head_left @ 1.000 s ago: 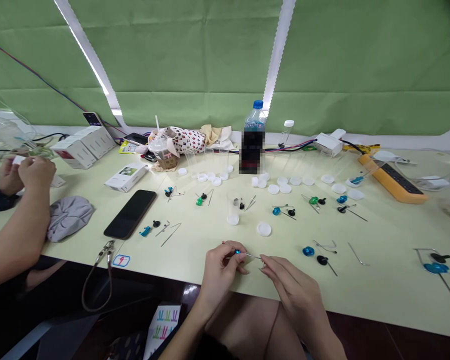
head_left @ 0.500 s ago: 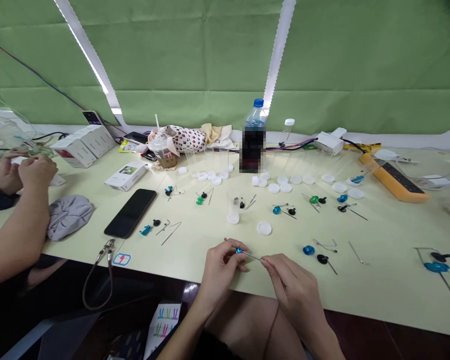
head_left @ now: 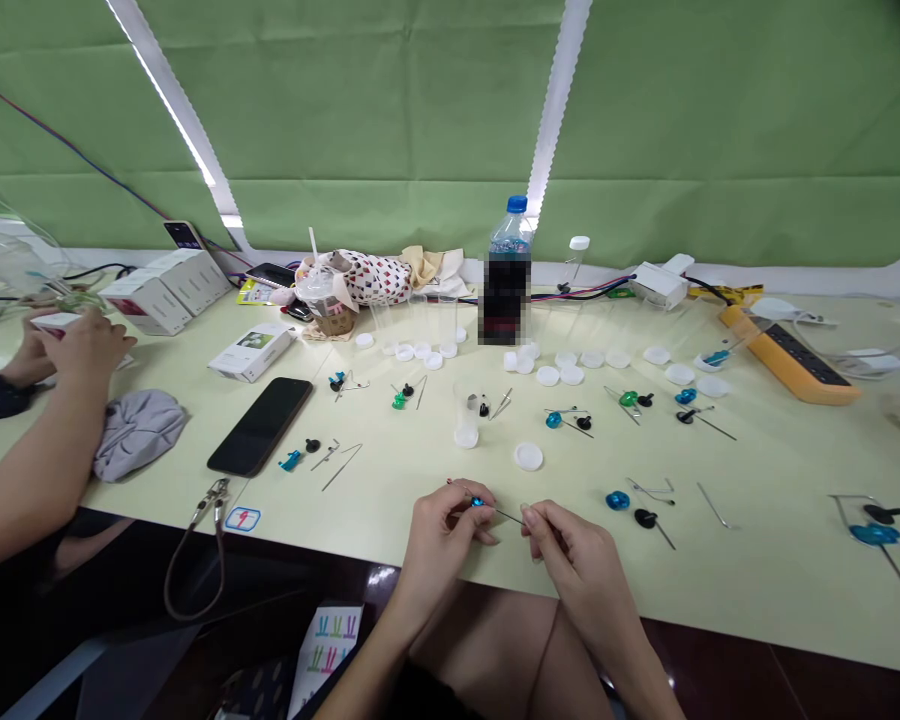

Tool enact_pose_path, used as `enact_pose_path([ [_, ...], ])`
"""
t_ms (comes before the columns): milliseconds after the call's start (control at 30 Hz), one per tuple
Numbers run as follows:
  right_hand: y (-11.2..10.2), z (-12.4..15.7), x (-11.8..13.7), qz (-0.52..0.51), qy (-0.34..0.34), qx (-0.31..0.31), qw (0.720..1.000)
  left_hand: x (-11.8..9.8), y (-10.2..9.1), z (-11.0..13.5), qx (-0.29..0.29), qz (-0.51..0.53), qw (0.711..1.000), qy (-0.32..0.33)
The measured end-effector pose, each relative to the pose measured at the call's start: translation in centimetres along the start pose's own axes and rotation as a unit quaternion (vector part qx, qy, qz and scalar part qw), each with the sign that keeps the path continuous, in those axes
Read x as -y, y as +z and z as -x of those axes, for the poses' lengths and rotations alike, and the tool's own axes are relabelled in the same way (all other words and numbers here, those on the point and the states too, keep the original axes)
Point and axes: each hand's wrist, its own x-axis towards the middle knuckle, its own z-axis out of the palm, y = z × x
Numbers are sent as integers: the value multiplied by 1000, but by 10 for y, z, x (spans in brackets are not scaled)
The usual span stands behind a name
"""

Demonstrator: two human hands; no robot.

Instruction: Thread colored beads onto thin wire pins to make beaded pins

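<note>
At the table's near edge, my left hand (head_left: 439, 540) pinches a small shiny blue plastic piece (head_left: 478, 502) with a thin metal rod (head_left: 507, 516) sticking out to the right. The thumb and fingers of my right hand (head_left: 581, 555) are closed on the rod's far end. Beyond my hands stand a clear tube (head_left: 466, 410) on a white base and a loose white cap (head_left: 528, 457). Right of my right hand lie a blue piece (head_left: 617, 501), a black disc with a stem (head_left: 646, 518) and a bent metal wire (head_left: 716, 508).
Similar sets of parts are spread over the table, with white caps (head_left: 571, 375) and clear tubes behind. A dark phone (head_left: 261, 427), bottle (head_left: 505, 290), drink cup (head_left: 331, 305) and orange power strip (head_left: 795, 365) also lie around. At left, another person's hands (head_left: 82, 345) hold a small box.
My right hand has turned a little, its fingers curling in more around the rod's end. My left hand stays put. The other person's hands have shifted and hold a small box.
</note>
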Motion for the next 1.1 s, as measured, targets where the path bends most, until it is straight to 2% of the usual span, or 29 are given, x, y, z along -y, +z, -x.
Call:
enact_pose_path([
  [67,3,1,-3,6,-25,-25,999,1,0,0,-1,4,1000,7],
  [133,4,3,-7,36,-81,-63,994,1,0,0,-4,10,1000,10],
  [200,5,6,-11,96,-152,-91,979,1,0,0,-4,16,1000,11],
  [300,4,9,-16,201,-239,-96,945,0,0,0,0,21,1000,9],
  [400,3,11,-19,247,-285,-94,921,1,0,-1,4,22,1000,4],
  [500,3,10,-20,255,-299,-118,912,0,-1,-1,10,20,1000,-20],
  [567,4,10,-22,245,-293,-128,915,-1,-1,-1,13,18,999,-38],
  [667,5,11,-23,208,-265,-116,935,-3,0,0,8,20,999,-48],
  [867,8,11,-14,46,-173,-95,979,-4,0,0,-2,26,998,-49],
  [967,9,10,-9,-25,-117,-85,989,-6,0,0,-2,13,999,-41],
  [1100,11,8,-7,-109,-9,-58,992,-7,0,1,-1,5,999,-33],
])
